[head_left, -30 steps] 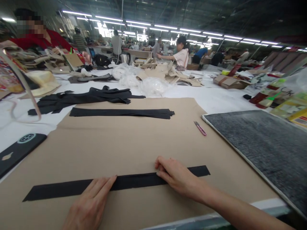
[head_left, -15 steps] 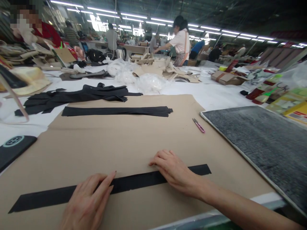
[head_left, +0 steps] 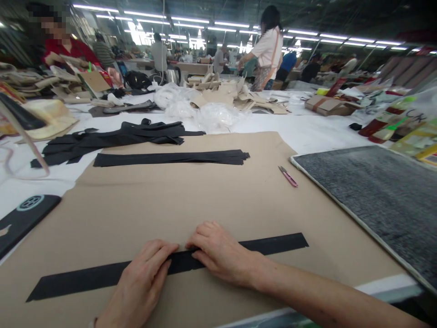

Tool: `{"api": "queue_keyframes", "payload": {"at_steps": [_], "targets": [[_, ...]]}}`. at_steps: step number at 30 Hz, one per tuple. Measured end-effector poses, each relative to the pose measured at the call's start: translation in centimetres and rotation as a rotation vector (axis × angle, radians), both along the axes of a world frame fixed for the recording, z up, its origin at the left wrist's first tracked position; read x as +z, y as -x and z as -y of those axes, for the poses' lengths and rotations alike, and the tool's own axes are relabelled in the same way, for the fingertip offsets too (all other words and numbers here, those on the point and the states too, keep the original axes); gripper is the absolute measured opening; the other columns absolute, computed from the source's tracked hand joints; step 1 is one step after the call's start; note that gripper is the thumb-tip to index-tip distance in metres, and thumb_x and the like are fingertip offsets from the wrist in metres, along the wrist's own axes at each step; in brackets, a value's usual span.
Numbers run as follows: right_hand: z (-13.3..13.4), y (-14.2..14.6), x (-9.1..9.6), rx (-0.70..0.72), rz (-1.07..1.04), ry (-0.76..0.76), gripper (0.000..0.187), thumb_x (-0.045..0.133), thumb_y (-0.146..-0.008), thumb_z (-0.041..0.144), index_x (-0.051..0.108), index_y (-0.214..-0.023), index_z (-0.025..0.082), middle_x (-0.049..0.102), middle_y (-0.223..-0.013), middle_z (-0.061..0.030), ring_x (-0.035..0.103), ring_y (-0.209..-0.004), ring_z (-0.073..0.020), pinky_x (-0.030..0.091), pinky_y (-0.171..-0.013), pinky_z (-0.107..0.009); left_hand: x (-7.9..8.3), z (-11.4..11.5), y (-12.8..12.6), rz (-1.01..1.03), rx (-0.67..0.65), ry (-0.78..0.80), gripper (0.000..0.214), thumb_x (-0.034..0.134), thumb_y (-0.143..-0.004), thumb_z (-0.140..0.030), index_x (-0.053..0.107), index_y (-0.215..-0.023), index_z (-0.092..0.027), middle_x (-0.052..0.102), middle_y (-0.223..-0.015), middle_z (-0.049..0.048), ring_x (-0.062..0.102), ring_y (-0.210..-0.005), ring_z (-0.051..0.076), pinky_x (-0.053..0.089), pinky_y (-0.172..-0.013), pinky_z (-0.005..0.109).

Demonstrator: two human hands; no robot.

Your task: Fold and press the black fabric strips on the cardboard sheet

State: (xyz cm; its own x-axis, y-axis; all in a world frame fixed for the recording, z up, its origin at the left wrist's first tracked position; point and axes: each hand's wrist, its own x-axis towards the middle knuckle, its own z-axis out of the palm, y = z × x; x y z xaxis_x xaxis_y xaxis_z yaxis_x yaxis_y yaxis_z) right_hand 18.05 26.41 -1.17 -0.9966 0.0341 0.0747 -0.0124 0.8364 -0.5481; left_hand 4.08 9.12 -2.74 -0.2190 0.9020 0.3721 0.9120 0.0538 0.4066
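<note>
A long black fabric strip (head_left: 182,262) lies flat across brown paper, its ends cut at a slant. My left hand (head_left: 145,273) rests over its middle left part, fingers closed along the far edge and thumb by the near edge. Close by on the right, my right hand (head_left: 218,253) has curled fingers at the far edge and its thumb on the strip. Both hands grip the strip between thumb and fingers; the fingertips are partly hidden. Farther back is a neat stack of black strips (head_left: 170,158), with a loose heap of black strips (head_left: 116,139) behind it.
Pink-handled thread snips (head_left: 288,176) lie on the brown paper (head_left: 191,200). A dark grey board (head_left: 368,191) borders it on the right, a black phone (head_left: 30,218) on the left. Plastic bags (head_left: 215,116) and scraps sit behind. Several people work in the background.
My right hand has slid left along the strip, close to my left hand. My left hand has shifted slightly right and away from me. The view has moved a little.
</note>
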Motion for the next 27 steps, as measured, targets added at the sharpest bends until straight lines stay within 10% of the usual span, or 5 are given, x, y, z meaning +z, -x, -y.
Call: {"api": "queue_keyframes", "payload": {"at_steps": [13,27], "targets": [[0.3,-0.5,-0.6,0.039,-0.043,-0.151,0.021,0.044,-0.094,0.014,0.061,-0.105,0.02,0.057,-0.093,-0.004,0.047,-0.088,-0.0165,0.036,-0.082,-0.029,-0.9,1.1,0.1,-0.027,-0.025,0.006,0.03,0.04,-0.095,-0.022,0.055,-0.121,-0.023,0.062,-0.096,0.0014,0.06,-0.09,0.009,0.049,-0.083,0.014],[1.7,2.1,3.3,0.09,0.071,-0.208,0.013,0.05,-0.089,0.026,0.054,-0.099,0.019,0.058,-0.096,-0.0033,0.049,-0.088,-0.0176,0.033,-0.085,-0.034,-4.0,6.3,-2.2,-0.593,0.112,-0.007,0.039,0.044,-0.09,-0.016,0.056,-0.127,-0.019,0.063,-0.114,0.0071,0.06,-0.104,0.017,0.046,-0.093,0.026]]}}
